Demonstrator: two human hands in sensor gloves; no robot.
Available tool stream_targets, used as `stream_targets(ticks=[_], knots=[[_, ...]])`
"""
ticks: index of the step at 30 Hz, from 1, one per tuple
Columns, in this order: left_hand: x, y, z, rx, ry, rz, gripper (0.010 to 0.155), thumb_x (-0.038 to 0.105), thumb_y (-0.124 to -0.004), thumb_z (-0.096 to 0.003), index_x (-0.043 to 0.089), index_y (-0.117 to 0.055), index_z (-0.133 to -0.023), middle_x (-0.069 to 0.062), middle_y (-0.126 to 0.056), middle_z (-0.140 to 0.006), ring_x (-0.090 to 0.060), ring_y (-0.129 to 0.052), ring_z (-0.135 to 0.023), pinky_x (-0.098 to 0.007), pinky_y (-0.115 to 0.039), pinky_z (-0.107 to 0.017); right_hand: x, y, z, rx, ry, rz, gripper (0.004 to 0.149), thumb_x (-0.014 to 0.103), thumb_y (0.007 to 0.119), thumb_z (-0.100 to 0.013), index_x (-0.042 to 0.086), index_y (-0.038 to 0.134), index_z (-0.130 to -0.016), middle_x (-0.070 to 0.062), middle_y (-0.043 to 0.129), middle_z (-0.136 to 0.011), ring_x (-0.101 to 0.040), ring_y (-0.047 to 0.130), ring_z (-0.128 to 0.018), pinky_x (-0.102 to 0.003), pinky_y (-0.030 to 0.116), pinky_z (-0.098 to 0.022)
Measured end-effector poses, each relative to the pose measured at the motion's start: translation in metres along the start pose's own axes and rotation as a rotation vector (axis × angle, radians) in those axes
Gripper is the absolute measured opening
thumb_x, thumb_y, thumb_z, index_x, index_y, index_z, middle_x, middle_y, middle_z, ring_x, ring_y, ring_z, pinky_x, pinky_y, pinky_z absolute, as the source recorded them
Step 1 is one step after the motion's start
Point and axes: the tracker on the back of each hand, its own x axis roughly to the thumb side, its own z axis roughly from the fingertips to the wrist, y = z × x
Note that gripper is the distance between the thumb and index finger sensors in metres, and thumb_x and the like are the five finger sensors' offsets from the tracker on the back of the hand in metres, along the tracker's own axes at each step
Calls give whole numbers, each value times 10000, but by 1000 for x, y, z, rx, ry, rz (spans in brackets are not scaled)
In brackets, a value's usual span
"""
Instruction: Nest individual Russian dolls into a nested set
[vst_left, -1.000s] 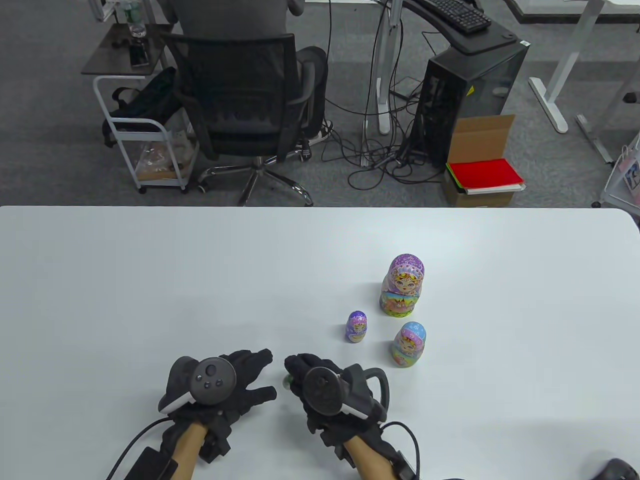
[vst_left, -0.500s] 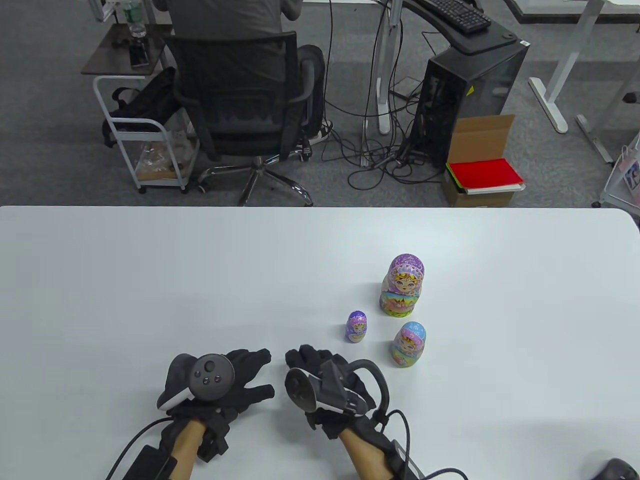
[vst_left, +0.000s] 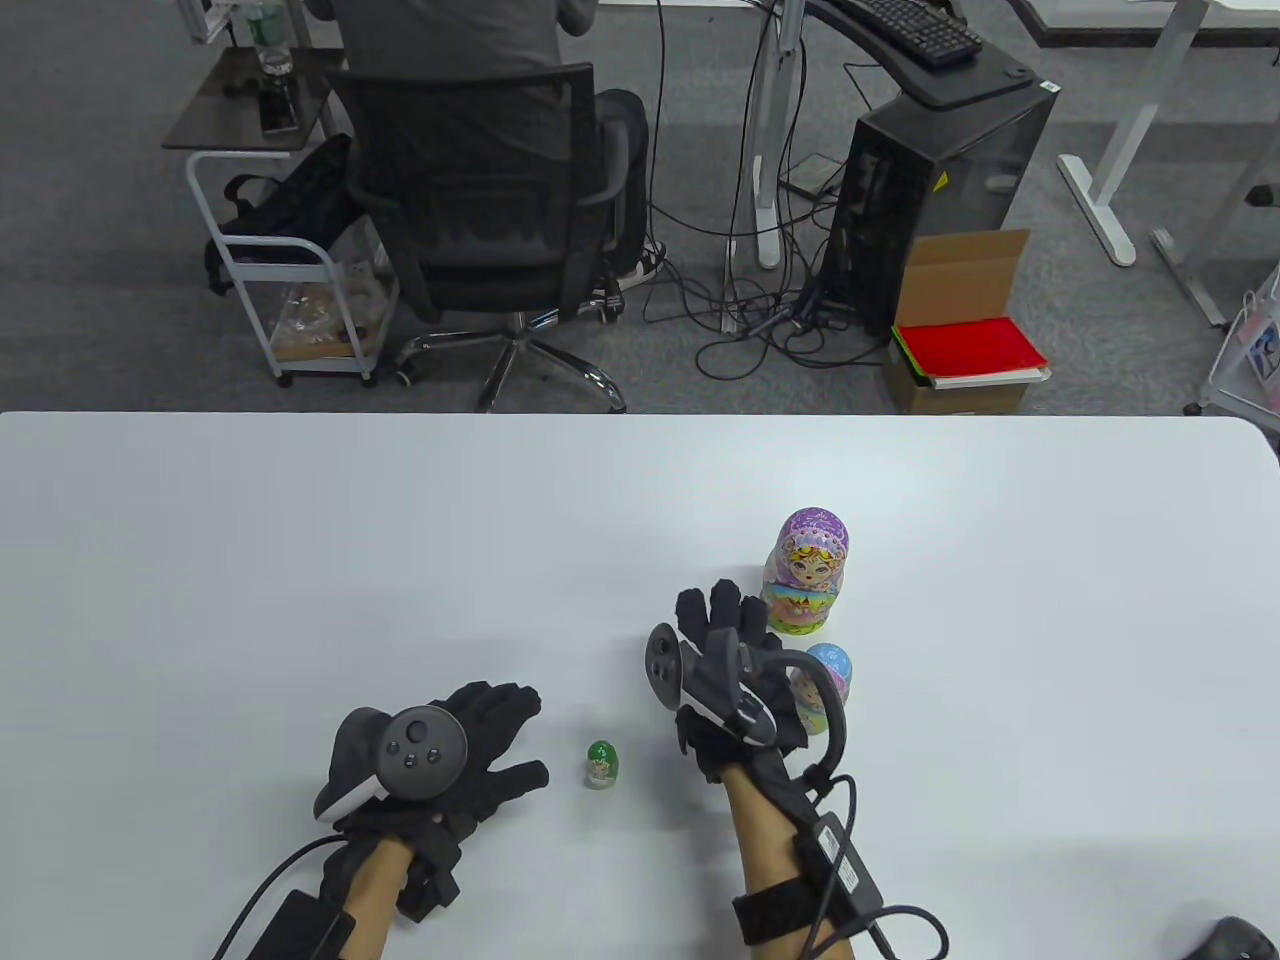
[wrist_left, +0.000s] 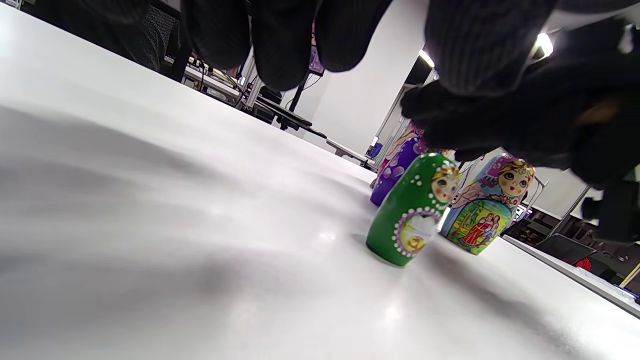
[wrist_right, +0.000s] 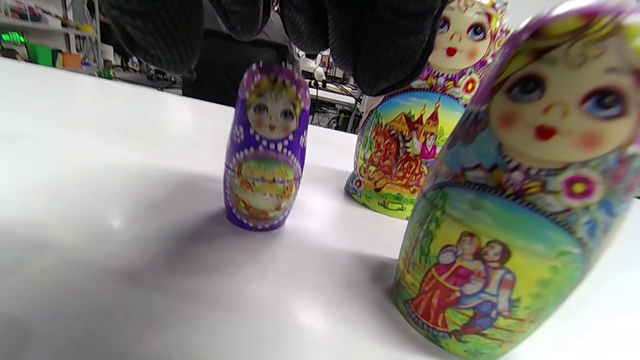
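Note:
A tiny green doll (vst_left: 601, 765) stands alone on the white table (vst_left: 300, 560), between my hands; it also shows in the left wrist view (wrist_left: 412, 215). My left hand (vst_left: 525, 735) rests flat and open on the table to its left. My right hand (vst_left: 715, 610) is open, with spread fingers, over the small purple doll (wrist_right: 267, 150), which it hides in the table view. The fingers (wrist_right: 380, 45) hang above that doll, not touching it. The large purple doll (vst_left: 806, 572) stands just right of the hand. The blue medium doll (vst_left: 828, 672) is partly behind the right tracker.
The three bigger dolls stand close together right of centre, as the right wrist view shows with the blue doll (wrist_right: 525, 200) nearest. A dark object (vst_left: 1235, 940) lies at the table's front right corner. An office chair (vst_left: 490, 200) stands beyond the far edge.
My right hand let go of the tiny green doll, left it standing on the table, and moved forward and right to above the small purple doll. My left hand stayed put.

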Motion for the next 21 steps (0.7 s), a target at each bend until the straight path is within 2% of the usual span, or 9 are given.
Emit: stream_targets(ticks=[2,6,9,13,18,21], knots=[[0,0,0,2,0,6,804,563,-748,-512,135,-546,-1163,-219,-606,-1169,-503,-526,-1038,-764,-449,-648,3,4,-4,21,-4,-3,623,448,729,-617,276,439,-1142,-68,495,-1200,-344,704,-1069,-419,750,-763],[-1,1,-1,4,5,9,801,560,-747,-515,134,-546,-1162,-220,-605,-1169,-503,-537,-1035,-765,-449,-647,0,8,-5,-27,10,26,537,390,758,-618,305,528,-1095,-39,535,-1171,-294,769,-1016,-324,811,-728],[-1,1,0,7,6,13,797,558,-747,-516,129,-552,-1159,-220,-614,-1165,-504,-542,-1031,-765,-452,-644,-6,13,-4,-11,9,-38,564,398,762,-615,313,490,-1103,-46,490,-1171,-286,764,-1001,-316,811,-724],[2,2,3,16,-12,10,795,555,-749,-515,125,-558,-1156,-220,-624,-1159,-501,-551,-1029,-763,-457,-643,-12,13,5,-86,-15,-91,557,405,803,-596,310,537,-1075,-37,547,-1137,-265,813,-956,-308,834,-704],[6,3,3,39,-27,5,796,553,-749,-515,124,-552,-1157,-215,-616,-1163,-496,-545,-1034,-763,-456,-646,-18,-12,31,-231,-82,-213,540,396,808,-594,293,564,-1065,-47,565,-1130,-275,819,-941,-332,831,-689],[10,5,4,78,-40,-2,811,555,-750,-513,121,-531,-1162,-214,-607,-1166,-496,-547,-1032,-763,-460,-645,-22,-31,53,-298,-139,-409,540,401,807,-595,292,564,-1065,-45,568,-1129,-273,819,-938,-330,829,-687]])
